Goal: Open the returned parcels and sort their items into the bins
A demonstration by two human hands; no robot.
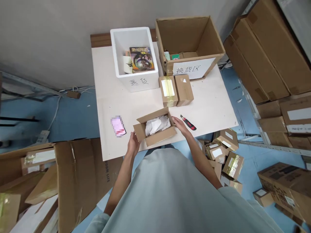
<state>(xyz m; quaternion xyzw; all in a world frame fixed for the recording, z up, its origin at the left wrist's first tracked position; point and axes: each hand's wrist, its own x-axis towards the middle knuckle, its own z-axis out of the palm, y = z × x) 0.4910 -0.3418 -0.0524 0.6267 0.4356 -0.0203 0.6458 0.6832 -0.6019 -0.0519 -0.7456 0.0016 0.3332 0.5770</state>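
Observation:
At the table's front edge is a small cardboard box [160,137] with its flaps spread and crumpled white paper [156,125] inside. Whatever lies under the paper is hidden. My left hand [133,145] grips the box at its left end flap. On the opposite end, my right hand [179,124] has its fingers against the box wall. A red and black utility knife [188,123] lies just right of my right hand, its blade end pointing away from me. Left of the box rests a phone [118,126], its screen blurred out.
Behind stand a white foam bin [138,82] holding a book [142,59] and a large open carton [167,66]. Two closed boxes [184,90] sit before them. Parcels [232,165] pile on the floor at right; a big carton of parcels [80,181] is at left.

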